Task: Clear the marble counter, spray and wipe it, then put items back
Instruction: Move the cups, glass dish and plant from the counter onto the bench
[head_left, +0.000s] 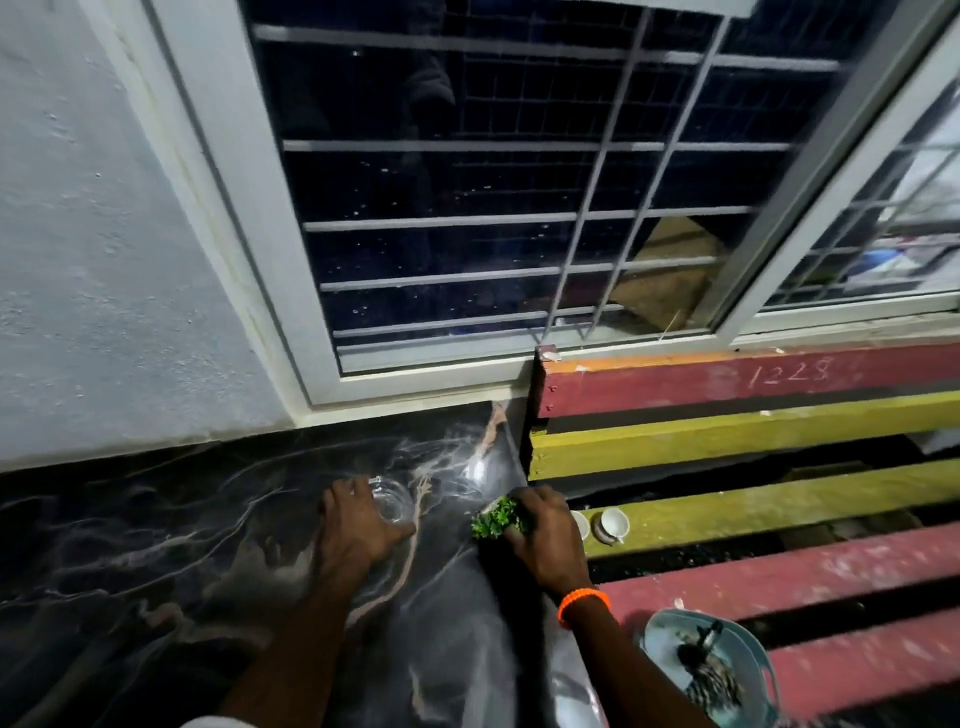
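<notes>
Dark polished marble tabletop (208, 545) with pale swirling veins, glossy under a light glare. Left hand (358, 525) curled around a clear round glass (389, 499) standing on the stone. Right hand (540, 535), orange beaded band (584, 603) at the wrist, clasped over a small bushy green plant (493, 519) at the slab's right edge. Beside it, rough painted wooden slats (779, 499), red and yellow, carrying two small white cups (613, 525). Pale blue bowl (706, 665) lower right, contents blurred.
</notes>
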